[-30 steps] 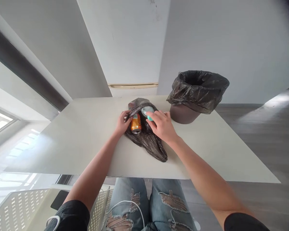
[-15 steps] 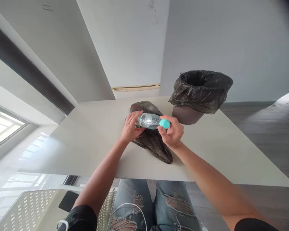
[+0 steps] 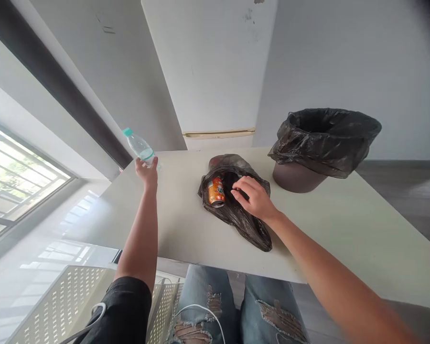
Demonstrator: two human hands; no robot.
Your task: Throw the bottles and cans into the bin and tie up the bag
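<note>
My left hand is closed around the lower part of a clear plastic bottle with a turquoise cap, at the far left of the table. The bottle tilts with its cap up and to the left. A black plastic bag lies on the table in the middle, its mouth spread. An orange drink can rests in the bag's mouth, partly exposed. Over the bag, just right of the can, hovers my right hand, its fingers curled loosely and apart, holding nothing I can see.
A brown trash bin lined with a black bag stands at the table's back right. The white table reaches toward a wall and a pale door-like panel. A perforated cream basket sits below, at left.
My left hand has carried the bottle from above the bag to the far left. My right hand has let go of its cap end and is over the bag. The can is now uncovered.
</note>
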